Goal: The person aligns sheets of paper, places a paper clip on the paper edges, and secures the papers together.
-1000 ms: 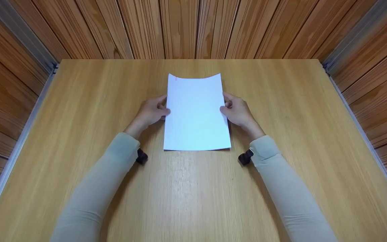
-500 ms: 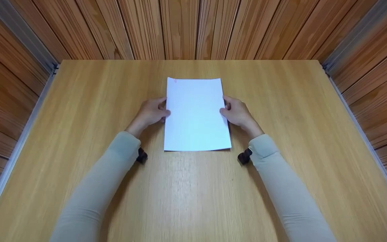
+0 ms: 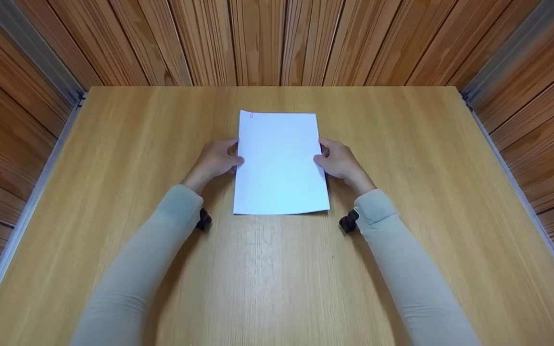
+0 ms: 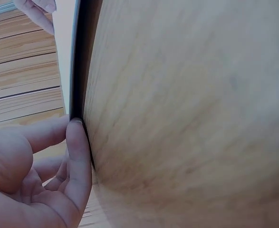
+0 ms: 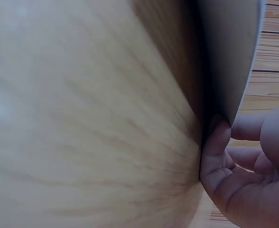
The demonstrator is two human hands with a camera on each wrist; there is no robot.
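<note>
A white sheet of paper (image 3: 279,168), with a small reddish mark near its far left corner, lies in the middle of the wooden table (image 3: 267,278). My left hand (image 3: 215,159) pinches its left edge, thumb on top and fingers beneath. On the opposite edge my right hand (image 3: 338,159) pinches the sheet the same way. In the left wrist view the thumb and fingers of the left hand (image 4: 44,166) meet at the paper's rim. The right wrist view shows the paper (image 5: 232,47) bowed slightly off the table, with the right hand (image 5: 248,166) at its edge.
Wood-panelled walls (image 3: 258,43) rise behind the table and at both sides. Metal rails (image 3: 22,211) run along the table's left and right edges. A small black device (image 3: 204,220) sits at each wrist, under the sleeve cuffs.
The paper's far edge has come down from a curved, raised shape to nearly flat, with its far left corner still slightly lifted. Both hands keep their pinch and have barely moved.
</note>
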